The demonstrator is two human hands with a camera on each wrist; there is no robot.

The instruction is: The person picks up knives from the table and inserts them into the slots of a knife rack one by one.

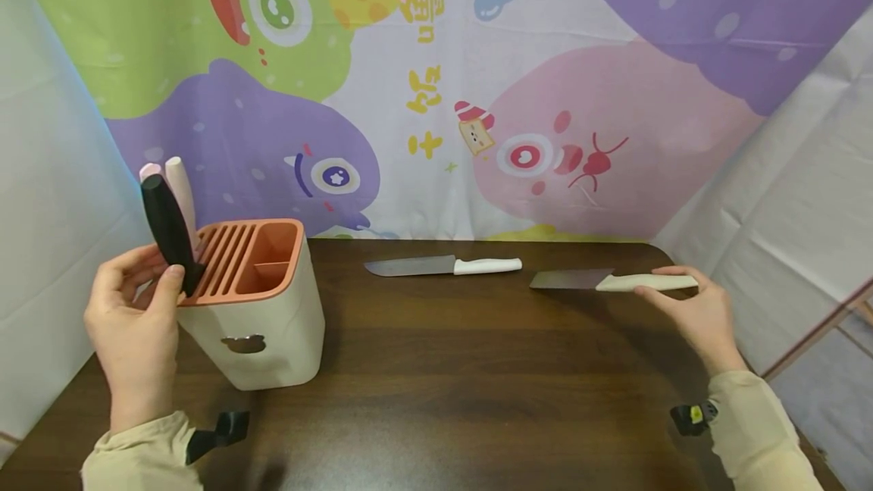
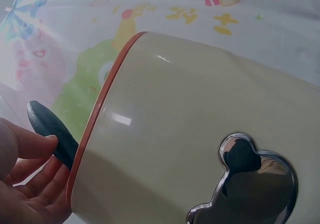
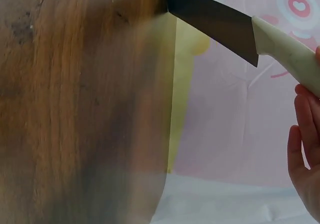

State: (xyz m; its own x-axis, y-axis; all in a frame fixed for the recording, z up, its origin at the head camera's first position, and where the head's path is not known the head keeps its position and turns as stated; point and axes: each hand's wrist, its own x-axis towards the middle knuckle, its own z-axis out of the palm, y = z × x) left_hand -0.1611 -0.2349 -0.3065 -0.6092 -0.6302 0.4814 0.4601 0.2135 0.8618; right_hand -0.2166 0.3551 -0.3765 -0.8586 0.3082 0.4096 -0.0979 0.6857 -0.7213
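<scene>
My left hand [image 1: 136, 309] pinches a black-handled knife [image 1: 166, 218] between thumb and fingers. This knife stands upright in the slotted side of a cream knife holder [image 1: 273, 339] with an orange top, and its blade is hidden inside. In the left wrist view the thumb lies along the dark handle [image 2: 52, 131], right beside the orange rim. On the right, my right hand [image 1: 702, 313] grips the off-white handle of a kitchen knife [image 1: 648, 283]. Its broad blade [image 3: 215, 24] points left, the tip close to the tabletop's back edge in the right wrist view.
Another white-handled knife [image 1: 487, 266] lies on the dark wooden table [image 1: 477, 385] near the back, blade to the left. Two pale handles [image 1: 179, 188] rise from the holder behind the black one. A cartoon-printed cloth [image 1: 423, 195] hangs behind the table.
</scene>
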